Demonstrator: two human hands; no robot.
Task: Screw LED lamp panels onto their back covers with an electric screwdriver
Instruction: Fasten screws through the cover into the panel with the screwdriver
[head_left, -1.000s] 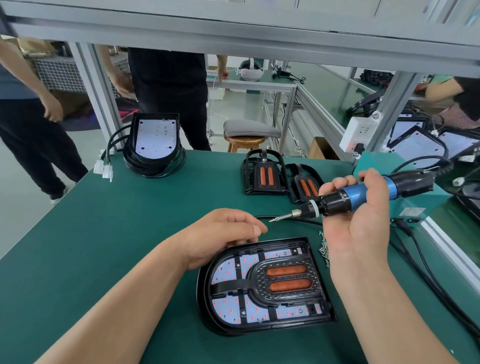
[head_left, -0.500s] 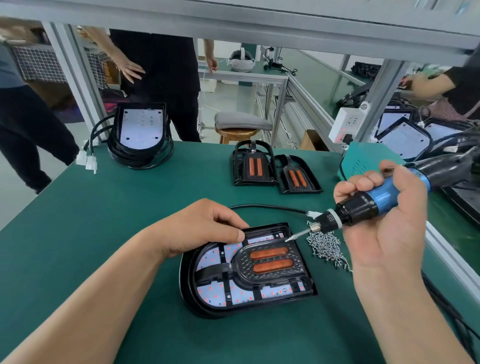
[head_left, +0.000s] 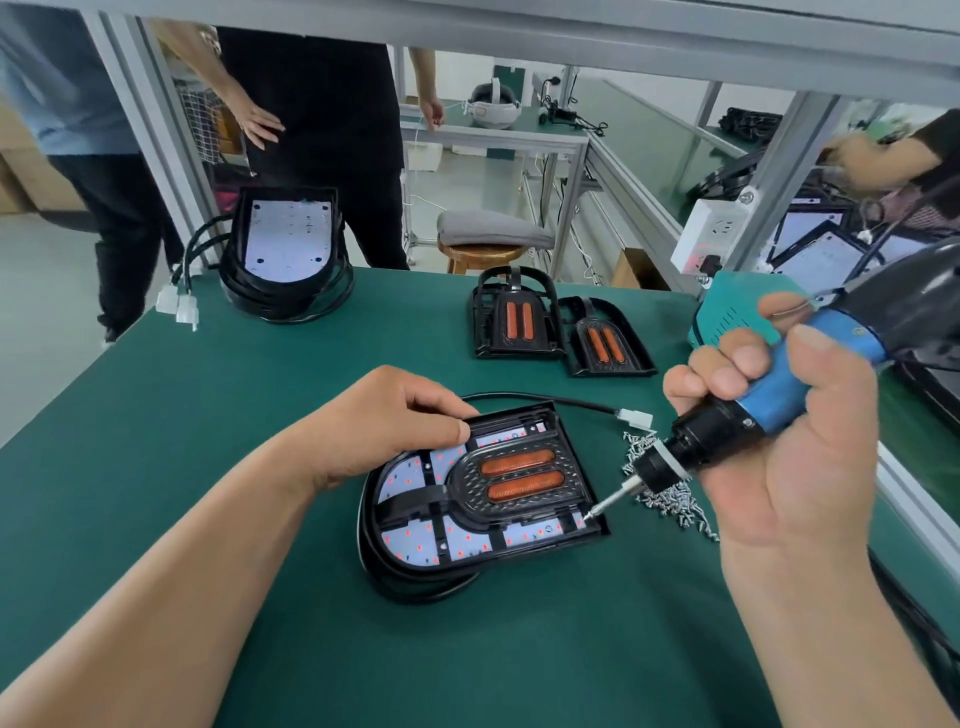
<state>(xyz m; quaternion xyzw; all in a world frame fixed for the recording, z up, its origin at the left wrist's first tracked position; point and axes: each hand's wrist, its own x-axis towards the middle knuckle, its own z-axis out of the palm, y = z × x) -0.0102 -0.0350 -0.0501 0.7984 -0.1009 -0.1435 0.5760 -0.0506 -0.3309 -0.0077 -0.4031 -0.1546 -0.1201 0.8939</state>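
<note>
A black lamp assembly (head_left: 483, 499) with a white LED panel and two orange bars lies on the green table (head_left: 208, 415) in front of me. My left hand (head_left: 384, 421) rests with curled fingers on its far left corner, thumb on the rim. My right hand (head_left: 769, 431) grips a blue and black electric screwdriver (head_left: 779, 389), tilted down to the left. Its bit tip (head_left: 589, 515) touches the panel's near right corner. A pile of small silver screws (head_left: 670, 499) lies just right of the lamp, partly behind the screwdriver's nose.
Two more black frames with orange bars (head_left: 550, 327) lie at the back centre. A stack of back covers with a white panel on top (head_left: 285, 249) stands back left, cables trailing. A teal box (head_left: 727, 312) sits back right. People stand beyond the table.
My right hand has brought the screwdriver down and left, so its bit now meets the near right corner of the panel. My left hand stays on the lamp's far corner.
</note>
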